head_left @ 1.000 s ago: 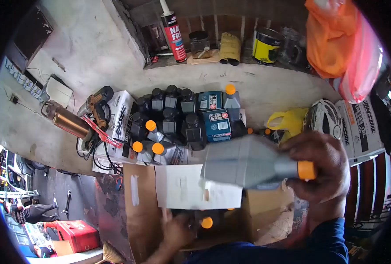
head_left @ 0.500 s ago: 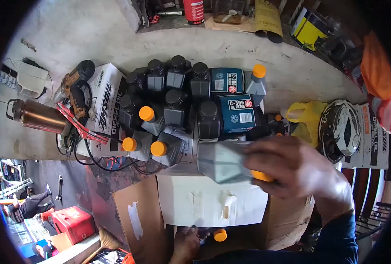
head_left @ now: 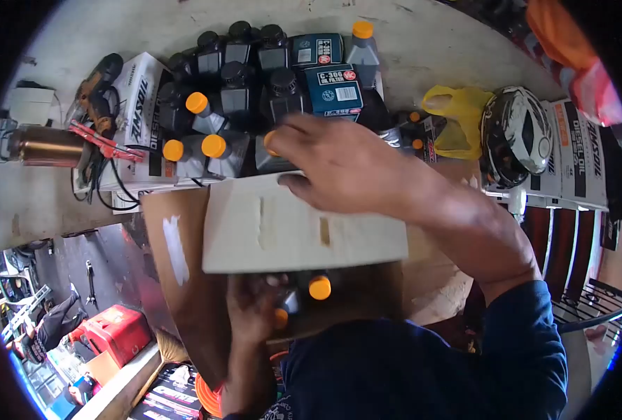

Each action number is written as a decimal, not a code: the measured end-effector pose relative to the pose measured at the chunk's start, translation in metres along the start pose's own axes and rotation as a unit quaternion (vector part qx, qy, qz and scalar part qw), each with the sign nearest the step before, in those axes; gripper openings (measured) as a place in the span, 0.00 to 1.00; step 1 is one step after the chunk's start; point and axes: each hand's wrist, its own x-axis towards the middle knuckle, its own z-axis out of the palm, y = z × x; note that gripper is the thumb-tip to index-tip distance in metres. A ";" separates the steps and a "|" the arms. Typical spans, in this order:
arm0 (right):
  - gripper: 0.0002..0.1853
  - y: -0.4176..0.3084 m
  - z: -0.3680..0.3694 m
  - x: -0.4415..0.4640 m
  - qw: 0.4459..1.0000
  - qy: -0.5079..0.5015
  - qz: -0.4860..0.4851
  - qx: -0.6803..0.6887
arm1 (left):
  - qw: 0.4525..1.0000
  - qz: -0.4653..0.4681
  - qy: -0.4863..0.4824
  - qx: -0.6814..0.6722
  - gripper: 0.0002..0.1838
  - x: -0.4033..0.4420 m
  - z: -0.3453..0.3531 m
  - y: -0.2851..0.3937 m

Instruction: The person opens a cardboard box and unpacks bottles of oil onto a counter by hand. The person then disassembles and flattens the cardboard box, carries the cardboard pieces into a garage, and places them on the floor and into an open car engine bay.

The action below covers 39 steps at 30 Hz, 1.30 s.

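My right hand (head_left: 325,161) reaches over the white flap (head_left: 290,231) of an open cardboard box. Its fingers are closed about the orange cap of a grey oil bottle (head_left: 267,159), which stands at the table's near edge beside two similar bottles, one (head_left: 225,154) just left of it. Low inside the box is my left hand (head_left: 251,308), its fingers blurred and partly shaded. Close to it in the box are an orange-capped bottle (head_left: 319,288) and another orange cap (head_left: 281,318). The bottles' lower parts are hidden.
Several black bottles (head_left: 236,91) and blue oil filter boxes (head_left: 335,91) stand behind. A white diesel oil carton (head_left: 139,105), power drill (head_left: 102,98) and brown flask (head_left: 48,147) are left. A yellow bag (head_left: 461,136) and helmet (head_left: 517,136) are right.
My right hand has carried the grey bottle left, from above the flap to the table edge beside the other orange-capped bottles. The view has shifted, showing more of the box's inside.
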 end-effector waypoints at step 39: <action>0.23 -0.035 -0.130 -0.293 0.870 0.451 0.193 0.038 | 0.583 0.161 -0.358 0.711 0.11 -0.079 0.003 -0.063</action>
